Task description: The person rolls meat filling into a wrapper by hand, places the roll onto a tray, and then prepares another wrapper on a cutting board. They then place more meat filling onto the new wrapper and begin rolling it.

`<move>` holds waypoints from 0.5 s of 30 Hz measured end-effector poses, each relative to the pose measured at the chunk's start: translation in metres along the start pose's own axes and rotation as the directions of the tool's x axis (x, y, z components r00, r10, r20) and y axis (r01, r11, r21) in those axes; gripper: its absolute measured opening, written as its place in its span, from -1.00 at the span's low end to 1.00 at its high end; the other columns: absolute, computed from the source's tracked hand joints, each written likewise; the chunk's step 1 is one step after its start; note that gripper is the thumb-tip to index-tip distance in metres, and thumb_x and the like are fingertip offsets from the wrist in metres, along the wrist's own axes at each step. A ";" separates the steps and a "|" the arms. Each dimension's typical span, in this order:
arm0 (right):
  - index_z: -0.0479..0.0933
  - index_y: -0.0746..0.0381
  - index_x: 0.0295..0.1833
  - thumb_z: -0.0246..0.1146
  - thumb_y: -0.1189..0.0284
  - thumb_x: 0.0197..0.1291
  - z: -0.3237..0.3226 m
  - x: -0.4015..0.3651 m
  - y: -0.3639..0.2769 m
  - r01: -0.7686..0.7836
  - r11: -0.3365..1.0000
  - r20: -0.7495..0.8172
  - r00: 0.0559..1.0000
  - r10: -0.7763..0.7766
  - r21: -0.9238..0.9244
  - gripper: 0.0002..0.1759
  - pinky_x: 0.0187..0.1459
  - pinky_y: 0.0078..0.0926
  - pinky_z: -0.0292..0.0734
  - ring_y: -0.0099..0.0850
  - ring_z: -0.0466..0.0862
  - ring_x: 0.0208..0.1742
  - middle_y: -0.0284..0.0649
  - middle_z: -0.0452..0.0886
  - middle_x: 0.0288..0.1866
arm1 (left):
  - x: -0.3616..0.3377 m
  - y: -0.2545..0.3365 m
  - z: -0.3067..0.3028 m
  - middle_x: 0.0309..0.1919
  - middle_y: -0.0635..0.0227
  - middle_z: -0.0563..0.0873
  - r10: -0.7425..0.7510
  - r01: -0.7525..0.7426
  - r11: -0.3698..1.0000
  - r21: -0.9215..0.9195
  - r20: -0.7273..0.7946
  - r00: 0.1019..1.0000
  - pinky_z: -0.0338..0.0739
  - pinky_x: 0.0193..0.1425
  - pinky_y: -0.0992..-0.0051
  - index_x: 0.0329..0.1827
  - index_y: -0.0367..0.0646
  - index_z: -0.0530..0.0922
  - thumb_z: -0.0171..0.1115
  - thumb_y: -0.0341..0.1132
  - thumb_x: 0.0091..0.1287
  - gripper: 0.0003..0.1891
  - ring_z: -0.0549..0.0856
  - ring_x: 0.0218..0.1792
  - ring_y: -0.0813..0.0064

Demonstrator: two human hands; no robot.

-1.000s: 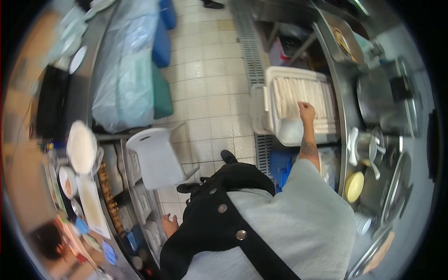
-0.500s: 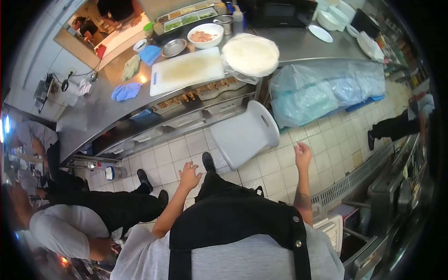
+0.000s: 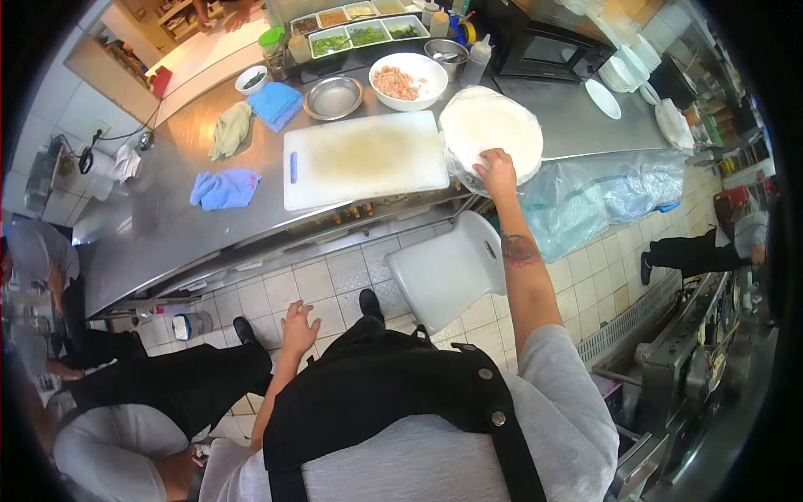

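My right hand (image 3: 499, 174) reaches out to the near edge of a stack of thin round flatbreads (image 3: 489, 125) in clear plastic. Its bent fingertips touch the top of the stack, with the thumb apart from them. Low over the floor, my left hand (image 3: 299, 326) hangs with fingers spread, holding nothing. A white cutting board (image 3: 364, 159) with a yellowish stain lies left of the flatbreads. Behind the board stand a white bowl of pinkish meat pieces (image 3: 397, 84) and a shallow metal bowl (image 3: 333, 99).
Cloths (image 3: 226, 189) lie on the steel counter's left part. Herb and topping trays (image 3: 365, 33) line the back, left of a microwave (image 3: 548, 50). A grey plastic stool (image 3: 443, 272) stands below the counter. A co-worker (image 3: 167, 385) is close on my left, another person (image 3: 694, 255) farther right.
My right hand has risen from above the floor beside the stool to the flatbread stack. The view has moved closer to the counter. My left hand stays low and empty.
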State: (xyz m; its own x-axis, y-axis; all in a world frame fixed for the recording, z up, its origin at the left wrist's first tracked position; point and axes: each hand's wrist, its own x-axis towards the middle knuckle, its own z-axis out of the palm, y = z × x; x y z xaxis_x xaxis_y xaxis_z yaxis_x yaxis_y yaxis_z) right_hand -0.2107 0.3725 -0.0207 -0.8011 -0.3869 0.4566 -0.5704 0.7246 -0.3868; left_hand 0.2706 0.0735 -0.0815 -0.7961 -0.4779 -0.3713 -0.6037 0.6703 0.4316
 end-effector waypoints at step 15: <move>0.67 0.30 -0.30 0.34 0.35 0.12 0.006 0.033 0.032 -0.327 0.938 0.170 0.937 0.306 0.115 -0.79 -0.14 -0.32 0.60 -0.19 0.73 -0.29 -0.04 0.71 -0.34 | 0.085 0.036 -0.085 0.04 0.00 0.63 0.332 -0.362 0.911 -0.199 -0.171 0.928 0.49 0.22 0.24 0.04 -0.27 0.59 0.33 -0.40 0.19 -0.66 0.63 0.07 -0.04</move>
State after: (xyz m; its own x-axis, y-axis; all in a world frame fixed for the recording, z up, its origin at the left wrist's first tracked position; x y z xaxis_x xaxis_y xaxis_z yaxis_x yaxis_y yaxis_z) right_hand -0.2559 0.3793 -0.0228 -0.9557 -0.2377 0.1736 -0.2940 0.7407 -0.6041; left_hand 0.1779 0.0088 -0.0277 -0.9461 -0.3180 -0.0610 -0.2700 0.6708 0.6908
